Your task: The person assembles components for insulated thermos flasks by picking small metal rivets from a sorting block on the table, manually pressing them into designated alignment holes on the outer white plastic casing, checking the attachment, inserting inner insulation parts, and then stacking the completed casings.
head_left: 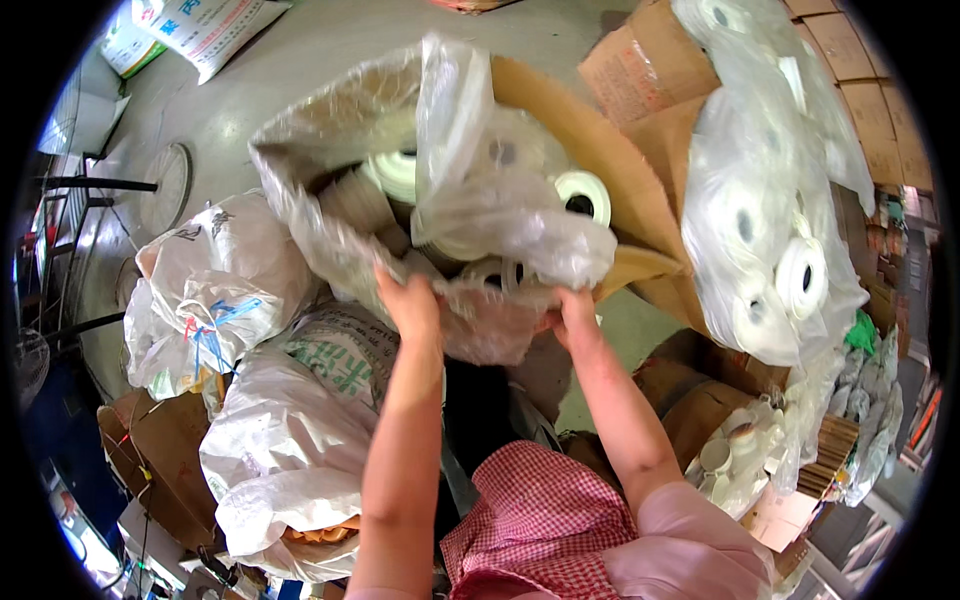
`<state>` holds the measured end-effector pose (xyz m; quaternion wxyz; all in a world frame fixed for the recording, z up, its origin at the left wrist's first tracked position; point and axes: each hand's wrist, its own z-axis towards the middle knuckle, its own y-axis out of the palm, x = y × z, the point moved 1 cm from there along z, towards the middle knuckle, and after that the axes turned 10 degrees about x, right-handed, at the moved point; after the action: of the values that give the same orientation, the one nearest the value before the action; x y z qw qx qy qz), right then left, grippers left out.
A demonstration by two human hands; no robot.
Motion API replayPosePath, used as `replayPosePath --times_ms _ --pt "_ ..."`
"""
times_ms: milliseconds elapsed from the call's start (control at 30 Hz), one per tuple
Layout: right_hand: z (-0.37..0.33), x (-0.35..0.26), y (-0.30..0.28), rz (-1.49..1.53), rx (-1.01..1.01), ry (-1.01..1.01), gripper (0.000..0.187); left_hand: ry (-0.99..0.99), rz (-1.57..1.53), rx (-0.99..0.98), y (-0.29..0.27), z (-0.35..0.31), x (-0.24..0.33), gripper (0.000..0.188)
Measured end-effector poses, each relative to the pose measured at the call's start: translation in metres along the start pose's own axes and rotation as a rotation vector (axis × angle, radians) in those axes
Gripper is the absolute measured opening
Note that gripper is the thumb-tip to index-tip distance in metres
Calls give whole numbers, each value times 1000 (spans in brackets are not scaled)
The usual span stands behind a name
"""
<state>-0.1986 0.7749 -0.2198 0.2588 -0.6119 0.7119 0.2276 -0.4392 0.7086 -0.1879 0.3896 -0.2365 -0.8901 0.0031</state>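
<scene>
A large cardboard box [590, 130] stands in front of me, lined with a clear plastic bag [450, 100]. Inside lie several white rolls with dark hollow centres, one white roll [592, 190] showing its open end at the right. My left hand [408, 303] is closed on the near edge of the plastic liner. Level with it on the right, my right hand [572, 316] grips the same bunched plastic, its fingertips partly hidden. A fold of the bag covers the middle of the box and hides some of the rolls.
White woven sacks [290, 430] crowd my left, beside a tied plastic bag [225, 290]. On the right, another box holds a clear bag of white rolls [745, 220]. Cardboard cartons [855, 90] are stacked at the far right. A round grey base [168, 187] stands on the floor.
</scene>
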Motion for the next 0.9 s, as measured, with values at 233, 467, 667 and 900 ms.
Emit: replayPosePath --times_ms 233,467,667,900 --pt "26 -150 171 139 -22 -268 37 165 -131 -128 44 102 178 34" --pt "25 -96 114 39 -140 -223 43 178 -37 -157 15 73 103 43" --pt "38 -13 40 -104 30 -41 54 442 138 119 21 50 -27 80" --pt "123 -14 91 40 -142 161 35 -67 -336 -160 90 16 -72 86"
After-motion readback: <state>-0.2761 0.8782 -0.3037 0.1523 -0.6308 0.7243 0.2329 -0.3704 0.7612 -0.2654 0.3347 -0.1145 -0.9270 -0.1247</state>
